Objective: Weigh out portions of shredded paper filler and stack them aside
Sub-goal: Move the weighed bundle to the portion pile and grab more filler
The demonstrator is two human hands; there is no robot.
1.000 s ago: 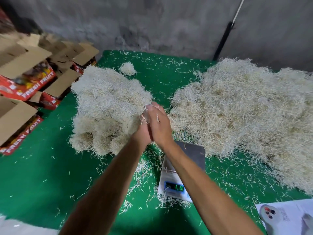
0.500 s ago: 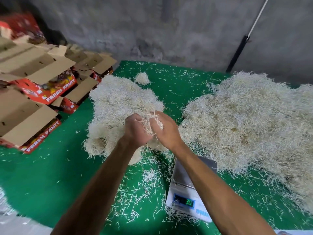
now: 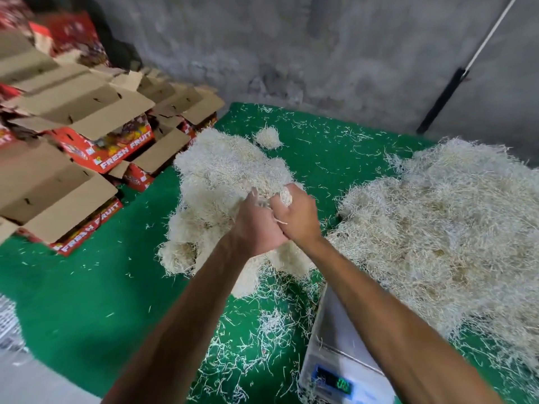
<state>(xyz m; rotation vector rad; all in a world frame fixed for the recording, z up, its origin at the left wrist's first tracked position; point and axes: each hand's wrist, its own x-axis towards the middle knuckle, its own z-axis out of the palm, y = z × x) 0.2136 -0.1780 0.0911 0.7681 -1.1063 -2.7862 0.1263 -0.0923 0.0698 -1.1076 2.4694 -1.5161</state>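
Note:
A stack of pale shredded-paper portions (image 3: pixel 221 185) stands on the green table cover, left of centre. My left hand (image 3: pixel 256 225) and my right hand (image 3: pixel 297 217) are pressed together at its near side, fingers curled round a small wad of paper shreds (image 3: pixel 284 196) between them. A big loose heap of shredded paper (image 3: pixel 443 228) fills the right side. The digital scale (image 3: pixel 335 354) sits near the bottom edge under my right forearm, its platform bare and its display lit.
Open cardboard fruit boxes (image 3: pixel 87 135) with red sides are piled at the left. A small tuft of shreds (image 3: pixel 268 137) lies behind the stack. Loose strands litter the green cover (image 3: pixel 73 301). A grey concrete wall rises behind, with a black-and-white pole (image 3: pixel 443 100) leaning on it.
Both hands have moved away from the scale toward the portion stack, staying together round the wad. The camera has swung left and down, showing more boxes.

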